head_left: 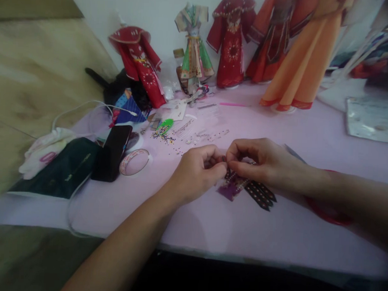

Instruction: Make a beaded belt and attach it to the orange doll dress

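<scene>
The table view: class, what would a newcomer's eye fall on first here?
Probably the row of small dresses along the back: red dresses, a green one among them, and a tall orange dress at the right. Next, perhaps, the two hands, left and right, meeting over a purple piece at the table's front.

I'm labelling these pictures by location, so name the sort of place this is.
Probably a craft or sewing workspace: miniature dresses stand along the wall, loose beads lie on the pink tabletop, and both hands work at small beaded fabric.
</scene>
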`<state>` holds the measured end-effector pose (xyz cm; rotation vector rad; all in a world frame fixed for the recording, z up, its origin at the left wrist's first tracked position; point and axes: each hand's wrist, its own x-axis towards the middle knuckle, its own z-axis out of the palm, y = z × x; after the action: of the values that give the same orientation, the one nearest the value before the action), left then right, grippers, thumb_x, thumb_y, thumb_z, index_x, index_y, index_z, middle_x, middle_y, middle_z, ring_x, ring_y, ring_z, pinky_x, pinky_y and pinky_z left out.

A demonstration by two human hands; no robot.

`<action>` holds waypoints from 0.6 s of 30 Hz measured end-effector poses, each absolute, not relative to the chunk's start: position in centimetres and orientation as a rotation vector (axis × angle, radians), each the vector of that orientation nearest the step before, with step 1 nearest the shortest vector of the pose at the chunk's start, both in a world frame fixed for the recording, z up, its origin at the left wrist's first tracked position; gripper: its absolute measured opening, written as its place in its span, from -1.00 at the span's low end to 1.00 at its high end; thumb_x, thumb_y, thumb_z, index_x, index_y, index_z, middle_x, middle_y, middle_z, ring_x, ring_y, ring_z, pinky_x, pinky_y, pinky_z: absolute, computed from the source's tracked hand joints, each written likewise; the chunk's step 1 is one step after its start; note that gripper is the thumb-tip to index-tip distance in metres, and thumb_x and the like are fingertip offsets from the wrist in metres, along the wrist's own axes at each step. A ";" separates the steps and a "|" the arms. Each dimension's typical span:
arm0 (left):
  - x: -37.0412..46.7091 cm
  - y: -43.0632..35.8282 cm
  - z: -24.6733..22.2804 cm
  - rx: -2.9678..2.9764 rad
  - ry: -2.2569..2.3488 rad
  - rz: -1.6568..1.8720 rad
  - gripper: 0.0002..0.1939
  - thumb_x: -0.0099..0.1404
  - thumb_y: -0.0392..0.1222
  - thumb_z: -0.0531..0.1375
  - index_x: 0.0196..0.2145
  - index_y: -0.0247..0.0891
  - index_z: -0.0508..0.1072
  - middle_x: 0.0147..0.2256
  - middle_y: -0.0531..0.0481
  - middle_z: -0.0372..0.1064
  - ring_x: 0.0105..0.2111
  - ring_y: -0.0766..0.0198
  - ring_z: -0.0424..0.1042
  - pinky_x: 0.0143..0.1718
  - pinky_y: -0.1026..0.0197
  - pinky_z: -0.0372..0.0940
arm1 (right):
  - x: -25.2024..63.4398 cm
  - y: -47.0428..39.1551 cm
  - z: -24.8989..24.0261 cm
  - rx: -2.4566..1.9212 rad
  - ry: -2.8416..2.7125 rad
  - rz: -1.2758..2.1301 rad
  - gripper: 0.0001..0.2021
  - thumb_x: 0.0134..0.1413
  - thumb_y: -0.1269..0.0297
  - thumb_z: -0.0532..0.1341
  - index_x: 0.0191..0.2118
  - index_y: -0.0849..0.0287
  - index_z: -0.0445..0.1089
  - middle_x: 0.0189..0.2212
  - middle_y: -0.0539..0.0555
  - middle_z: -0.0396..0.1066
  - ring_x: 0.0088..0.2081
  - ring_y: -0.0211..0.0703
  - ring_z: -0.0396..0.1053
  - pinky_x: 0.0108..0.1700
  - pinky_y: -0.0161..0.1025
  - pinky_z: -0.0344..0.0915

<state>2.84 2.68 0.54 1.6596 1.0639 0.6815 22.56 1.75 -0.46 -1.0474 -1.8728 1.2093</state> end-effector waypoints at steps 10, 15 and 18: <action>2.9 2.6 0.6 1.663 1.070 0.697 -0.98 0.10 -0.28 0.16 -0.47 -0.26 0.37 -0.56 0.16 0.28 -0.58 0.43 0.27 -0.53 0.33 0.17 | 22.5 1.6 0.0 -1.067 -1.878 1.232 -0.97 0.09 0.42 0.23 -0.36 0.19 0.41 -0.45 0.00 0.42 -0.41 -0.25 0.31 -0.38 -0.29 0.25; 3.0 2.7 0.7 1.662 1.083 0.690 -0.98 0.09 -0.29 0.15 -0.46 -0.26 0.38 -0.57 0.16 0.29 -0.58 0.43 0.28 -0.53 0.33 0.18 | 22.4 1.7 -0.2 -1.092 -1.860 1.190 -0.95 0.09 0.41 0.24 -0.39 0.17 0.41 -0.47 -0.01 0.40 -0.45 -0.26 0.28 -0.40 -0.28 0.21; 3.0 2.7 0.8 1.670 1.088 0.682 -0.97 0.12 -0.28 0.17 -0.46 -0.26 0.39 -0.57 0.16 0.30 -0.58 0.43 0.27 -0.54 0.33 0.16 | 22.4 1.8 -0.2 -1.097 -1.861 1.194 -0.94 0.08 0.43 0.23 -0.39 0.17 0.40 -0.47 -0.03 0.39 -0.45 -0.28 0.28 -0.41 -0.30 0.18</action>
<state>3.00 2.70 0.76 1.6703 1.0883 0.6824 22.44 1.78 -0.23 -1.0971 -1.8605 1.1939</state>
